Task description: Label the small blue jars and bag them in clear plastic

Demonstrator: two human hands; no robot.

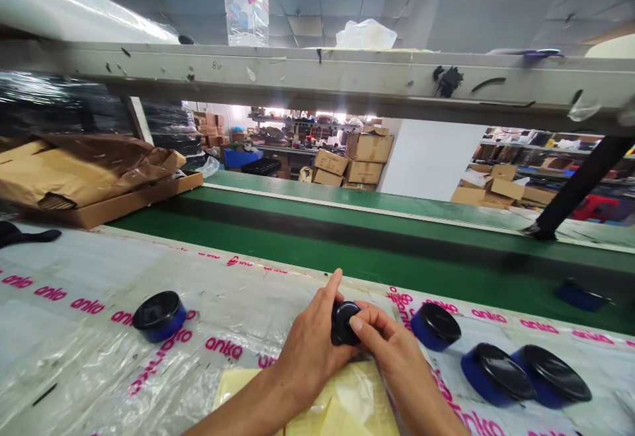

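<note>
The dark round piece (pixel 343 322) is at the lower centre of the frame, held between the two hands, above a sheet of yellow paper (pixel 347 399). The left hand (pixel 313 331) grips it from the side, with one finger stretched upward and the thumb below. The right hand (pixel 397 350) pinches its right edge, the thumb laid on the dark face. What the fingers behind it do, I cannot tell, because they are hidden.

To do this handling well, I think the left hand should serve as the steady support, and the right fingers should press softly and evenly, so that the piece does not tilt. The face looks glossy, so probably it marks easily; touching by the rim seems safer. It is also wise to keep the piece low over the paper, in case it slips.

One blue-and-black round piece (pixel 159 317) rests at the lower left, and three similar pieces (pixel 496 375) stand at the lower right, two of them very close together; elbows should avoid them.
</note>
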